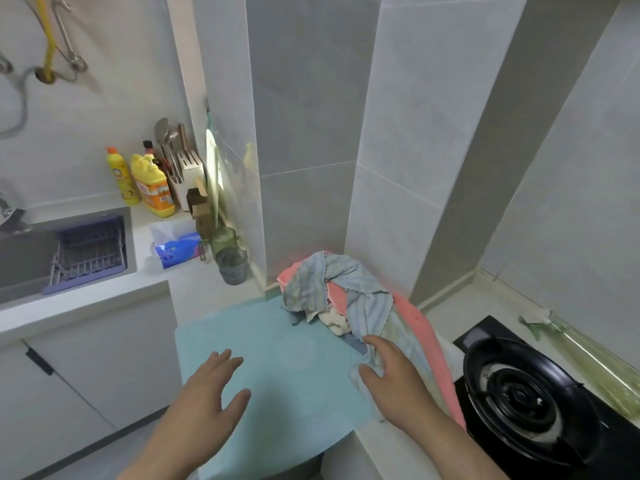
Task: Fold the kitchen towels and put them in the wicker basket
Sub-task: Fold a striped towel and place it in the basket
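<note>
Soft, crumpled cloth towels (341,299) lie on a smooth matt mat (263,344) beside a glossy black burner (526,400).

Left hand (211,386) spread above blue mat (277,375), right hand (391,368) gripping towel pile (346,292)
</note>
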A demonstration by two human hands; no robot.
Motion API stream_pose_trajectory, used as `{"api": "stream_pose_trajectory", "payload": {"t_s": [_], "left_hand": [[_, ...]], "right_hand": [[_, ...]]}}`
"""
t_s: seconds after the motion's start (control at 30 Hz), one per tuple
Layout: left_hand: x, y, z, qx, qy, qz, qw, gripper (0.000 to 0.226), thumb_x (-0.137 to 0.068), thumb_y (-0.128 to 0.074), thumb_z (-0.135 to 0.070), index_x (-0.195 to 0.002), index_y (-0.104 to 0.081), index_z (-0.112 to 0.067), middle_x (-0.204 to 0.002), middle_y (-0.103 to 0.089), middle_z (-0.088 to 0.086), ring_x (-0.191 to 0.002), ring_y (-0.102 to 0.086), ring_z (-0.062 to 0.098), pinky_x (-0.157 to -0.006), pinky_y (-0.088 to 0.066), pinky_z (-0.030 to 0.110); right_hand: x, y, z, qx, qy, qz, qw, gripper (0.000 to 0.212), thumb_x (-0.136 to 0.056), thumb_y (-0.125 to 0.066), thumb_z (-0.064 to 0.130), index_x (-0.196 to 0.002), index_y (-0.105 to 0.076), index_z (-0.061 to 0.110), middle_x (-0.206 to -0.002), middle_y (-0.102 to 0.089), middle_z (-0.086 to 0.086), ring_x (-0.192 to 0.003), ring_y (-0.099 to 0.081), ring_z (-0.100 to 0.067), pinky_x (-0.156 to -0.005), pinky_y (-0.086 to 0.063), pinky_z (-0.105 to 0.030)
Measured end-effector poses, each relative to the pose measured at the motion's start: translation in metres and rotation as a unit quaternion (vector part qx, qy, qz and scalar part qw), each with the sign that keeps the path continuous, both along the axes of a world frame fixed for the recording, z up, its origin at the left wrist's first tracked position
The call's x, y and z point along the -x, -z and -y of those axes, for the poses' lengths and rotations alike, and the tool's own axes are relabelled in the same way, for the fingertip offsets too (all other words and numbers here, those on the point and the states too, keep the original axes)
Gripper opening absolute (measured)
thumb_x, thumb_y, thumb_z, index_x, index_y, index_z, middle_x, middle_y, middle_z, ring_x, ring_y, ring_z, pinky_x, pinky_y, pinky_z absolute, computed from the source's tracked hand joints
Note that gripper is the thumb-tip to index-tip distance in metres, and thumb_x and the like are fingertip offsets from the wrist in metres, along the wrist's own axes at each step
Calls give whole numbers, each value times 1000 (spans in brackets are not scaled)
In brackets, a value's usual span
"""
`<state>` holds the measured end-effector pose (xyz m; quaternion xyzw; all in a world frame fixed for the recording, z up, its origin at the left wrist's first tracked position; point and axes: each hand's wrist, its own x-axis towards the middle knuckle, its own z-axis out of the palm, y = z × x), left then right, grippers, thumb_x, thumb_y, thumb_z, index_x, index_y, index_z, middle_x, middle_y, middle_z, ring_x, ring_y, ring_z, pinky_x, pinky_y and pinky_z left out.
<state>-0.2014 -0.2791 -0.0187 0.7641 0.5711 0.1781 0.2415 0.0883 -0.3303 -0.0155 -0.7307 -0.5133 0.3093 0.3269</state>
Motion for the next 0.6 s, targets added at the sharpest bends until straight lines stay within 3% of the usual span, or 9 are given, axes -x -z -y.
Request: {"api": "stream_pose_trajectory", "payload": {"t_s": [0.23,0.37,0.43,0.53,0.6], "left_hand": [[-23,-5,-73,8,68,-23,997,54,-96,-50,-46,-146,-34,-35,-158,-20,-19,-135,-3,-12,-115,-27,25],[-39,3,-121,25,129,-32,991,52,-97,-47,-46,-146,-34,-35,-159,-20,-15,-148,-8,1,-116,-21,22],[-48,9,-149,39,164,-39,985,52,-97,-47,-46,-146,-35,-34,-160,-20,-14,-148,-8,2,-116,-20,21],[-60,17,-192,51,222,-37,973,52,-98,-46,-45,-147,-33,-35,-156,-20,-20,-148,-9,3,-116,-16,19],[-70,20,-216,46,272,-31,961,52,-93,-42,-50,-142,-39,-34,-144,-24,-27,-145,-18,1,-109,-14,7]], "right_hand": [[-21,11,-56,28,71,-7,997,45,-97,-53,21,-141,-44,25,-145,-45,8,-121,-46,-6,-90,-34,-19],[-35,17,-98,64,137,-18,988,49,-98,-50,16,-146,-40,19,-147,-44,0,-116,-49,-14,-82,-35,-20],[-44,21,-125,76,176,-15,981,42,-98,-48,12,-141,-45,14,-137,-50,-6,-120,-51,-21,-85,-34,-21],[-51,34,-163,78,217,12,973,13,-98,-48,8,-105,-58,12,-103,-60,-10,-104,-60,-29,-75,-36,-23],[-54,40,-182,63,261,-5,963,12,-96,-52,8,-107,-56,5,-99,-60,-15,-98,-60,-30,-67,-37,-23]]}}
